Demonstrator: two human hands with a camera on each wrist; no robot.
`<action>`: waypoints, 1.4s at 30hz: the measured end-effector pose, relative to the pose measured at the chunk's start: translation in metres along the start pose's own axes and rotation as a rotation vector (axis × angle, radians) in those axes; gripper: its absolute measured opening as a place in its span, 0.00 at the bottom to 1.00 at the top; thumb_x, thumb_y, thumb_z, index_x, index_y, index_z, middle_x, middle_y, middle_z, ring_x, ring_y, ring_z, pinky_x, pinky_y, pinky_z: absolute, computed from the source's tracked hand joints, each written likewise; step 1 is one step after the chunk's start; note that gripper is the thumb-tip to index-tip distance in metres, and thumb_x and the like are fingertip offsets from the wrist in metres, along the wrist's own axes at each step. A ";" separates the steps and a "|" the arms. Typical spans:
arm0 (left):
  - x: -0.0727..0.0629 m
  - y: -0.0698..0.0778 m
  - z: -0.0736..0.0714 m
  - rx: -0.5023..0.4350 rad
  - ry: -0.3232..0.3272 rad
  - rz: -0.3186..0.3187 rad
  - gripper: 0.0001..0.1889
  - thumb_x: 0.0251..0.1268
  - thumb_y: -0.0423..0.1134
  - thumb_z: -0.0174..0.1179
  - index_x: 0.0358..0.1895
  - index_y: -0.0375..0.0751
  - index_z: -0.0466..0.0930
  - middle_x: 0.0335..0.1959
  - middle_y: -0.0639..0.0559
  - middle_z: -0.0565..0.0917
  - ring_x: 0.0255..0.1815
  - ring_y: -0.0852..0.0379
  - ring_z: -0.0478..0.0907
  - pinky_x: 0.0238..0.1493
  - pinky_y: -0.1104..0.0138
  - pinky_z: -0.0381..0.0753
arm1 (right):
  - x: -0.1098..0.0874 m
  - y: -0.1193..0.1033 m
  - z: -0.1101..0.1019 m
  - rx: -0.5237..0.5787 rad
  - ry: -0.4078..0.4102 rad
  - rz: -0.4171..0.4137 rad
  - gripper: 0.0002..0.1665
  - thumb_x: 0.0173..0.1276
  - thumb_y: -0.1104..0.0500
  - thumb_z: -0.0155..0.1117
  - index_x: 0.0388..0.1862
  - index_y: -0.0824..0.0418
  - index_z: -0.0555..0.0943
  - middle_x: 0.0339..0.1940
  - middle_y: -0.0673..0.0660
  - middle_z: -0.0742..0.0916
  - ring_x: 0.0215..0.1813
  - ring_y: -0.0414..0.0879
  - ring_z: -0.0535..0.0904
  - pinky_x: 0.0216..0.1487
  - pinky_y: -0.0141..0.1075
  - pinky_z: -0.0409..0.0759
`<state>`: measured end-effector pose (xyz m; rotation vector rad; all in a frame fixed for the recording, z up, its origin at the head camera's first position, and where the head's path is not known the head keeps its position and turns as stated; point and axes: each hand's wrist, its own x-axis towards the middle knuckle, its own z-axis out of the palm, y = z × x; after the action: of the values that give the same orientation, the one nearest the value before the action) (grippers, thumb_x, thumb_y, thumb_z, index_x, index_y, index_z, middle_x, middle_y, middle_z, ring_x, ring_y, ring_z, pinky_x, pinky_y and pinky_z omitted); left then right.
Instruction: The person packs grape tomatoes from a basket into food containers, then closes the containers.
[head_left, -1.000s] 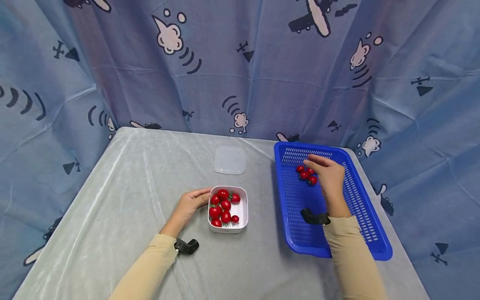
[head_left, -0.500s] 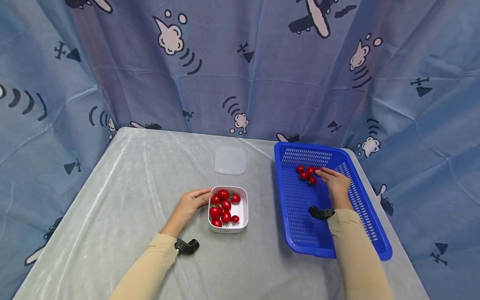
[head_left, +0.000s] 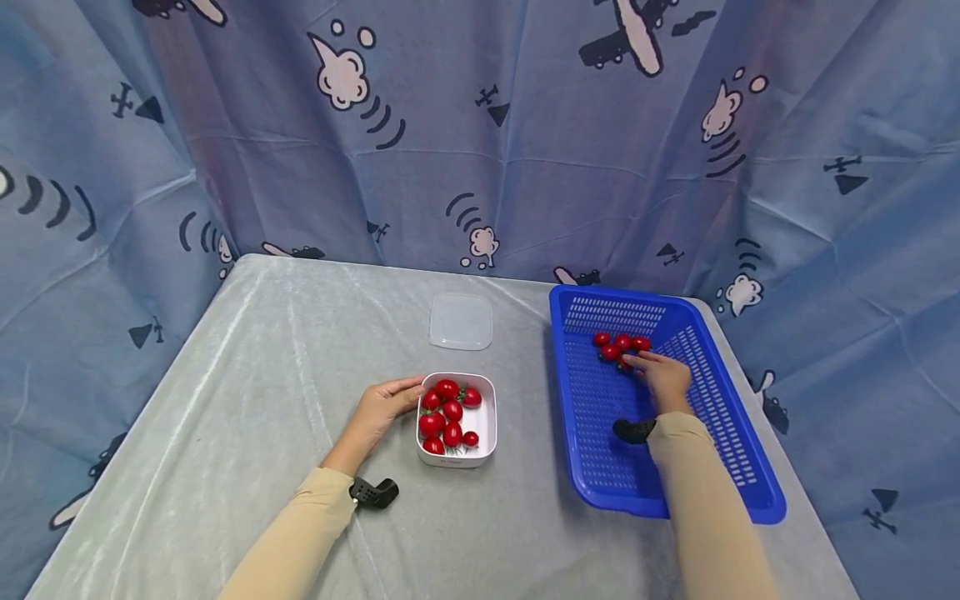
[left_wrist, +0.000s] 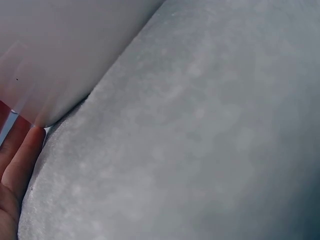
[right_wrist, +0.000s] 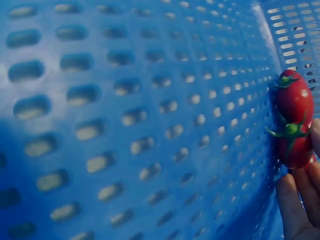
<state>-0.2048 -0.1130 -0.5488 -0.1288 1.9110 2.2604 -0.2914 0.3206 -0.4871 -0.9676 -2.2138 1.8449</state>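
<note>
Since half a second ago the right hand [head_left: 663,379] has shifted a little toward the person inside the basket [head_left: 600,454], and a tomato that its fingertips partly covered now shows fully at the group's right end. The left hand [head_left: 382,406] stays where it was.

The right hand's thumb and fingers pinch the nearest tomato [right_wrist: 292,152], the stalk end showing beside them. That tomato lies with the other four tomatoes [head_left: 611,353] in one cluster at the basket's far end, near its left wall. Basket floor stretches from the cluster toward the near rim, and the right hand reaches in over that floor.

The hands are well apart. Left of the basket, the left hand's fingers lie extended against the outer wall of the box [head_left: 453,461], rather than wrapped round it. Red tomatoes [head_left: 452,410] fill mainly the box's left side, its white floor showing toward the basket. A wide strip of table [head_left: 528,475] separates box and basket. The lid [head_left: 461,322] lies flat, left of the basket's far half. The basket's far rim sits close to the table's far edge, before the curtain [head_left: 450,150].
</note>
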 end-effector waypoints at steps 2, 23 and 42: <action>0.000 0.000 0.000 0.006 -0.008 0.003 0.21 0.68 0.35 0.63 0.60 0.25 0.77 0.45 0.55 0.89 0.40 0.70 0.84 0.49 0.74 0.84 | 0.001 0.002 0.001 -0.014 -0.008 -0.015 0.34 0.58 0.67 0.74 0.64 0.73 0.75 0.19 0.35 0.81 0.24 0.25 0.76 0.30 0.19 0.81; 0.000 -0.001 -0.001 0.005 -0.014 0.009 0.22 0.68 0.35 0.63 0.60 0.25 0.77 0.47 0.52 0.89 0.41 0.69 0.84 0.50 0.74 0.84 | -0.047 -0.057 0.014 0.106 -0.065 -0.067 0.34 0.60 0.57 0.75 0.65 0.63 0.78 0.30 0.40 0.86 0.29 0.28 0.84 0.50 0.27 0.82; 0.000 -0.001 -0.001 -0.001 -0.020 0.004 0.22 0.68 0.35 0.63 0.61 0.25 0.76 0.45 0.56 0.89 0.42 0.70 0.84 0.50 0.74 0.84 | -0.143 -0.079 0.065 0.030 -0.364 -0.237 0.30 0.64 0.55 0.72 0.64 0.62 0.79 0.65 0.61 0.82 0.42 0.31 0.86 0.52 0.26 0.83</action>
<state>-0.2047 -0.1141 -0.5504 -0.1022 1.9019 2.2559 -0.2395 0.1856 -0.3870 -0.3609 -2.3573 2.0625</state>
